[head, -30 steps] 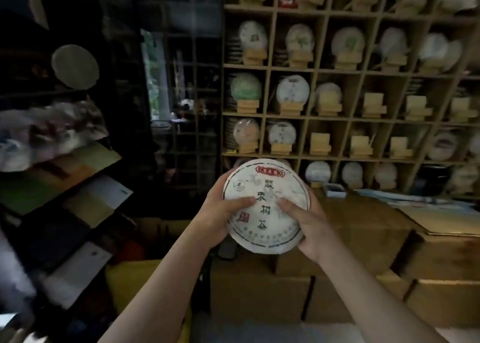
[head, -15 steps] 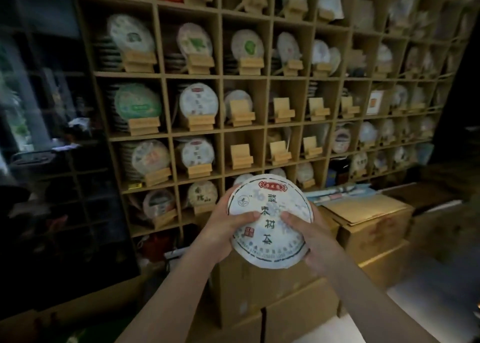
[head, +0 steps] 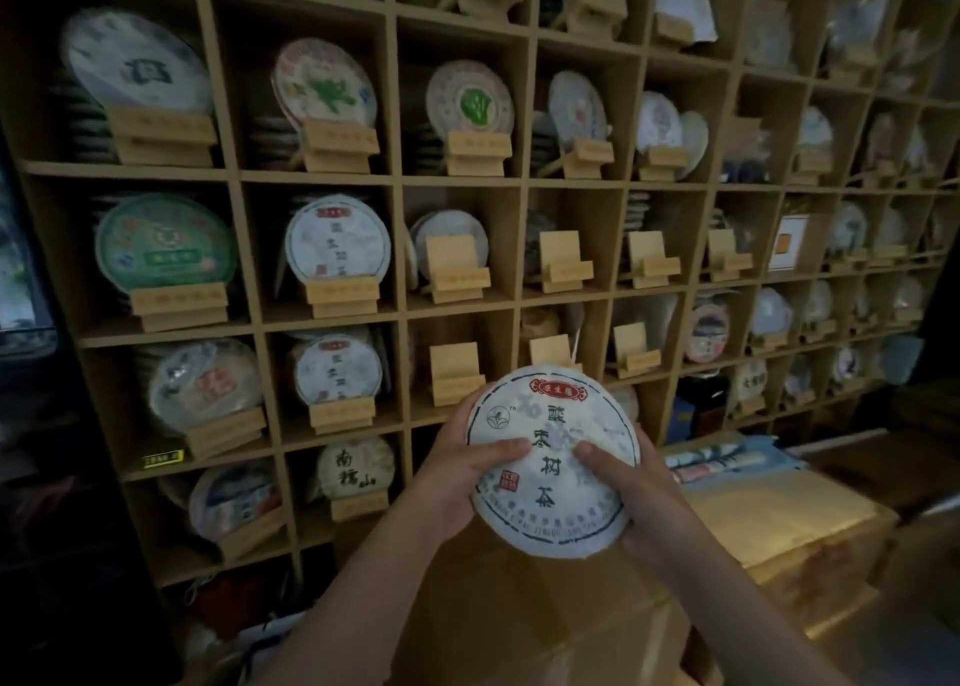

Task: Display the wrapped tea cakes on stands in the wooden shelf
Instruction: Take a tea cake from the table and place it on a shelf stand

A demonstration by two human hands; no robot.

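The round white paper-wrapped tea cake w/ red seal and dark characters is held upright at chest level, in front of the wooden shelf, not yet on a stand. It is gripped at both rims: left hand and right hand curled round the edges, thumbs pressed on the face. Just behind, an empty pale wooden stand sits in the wooden grid shelf. Probably best: cake kept label-forward, lowered onto the stand's lip, then leaned back against its backboard w/o creasing the wrapper.
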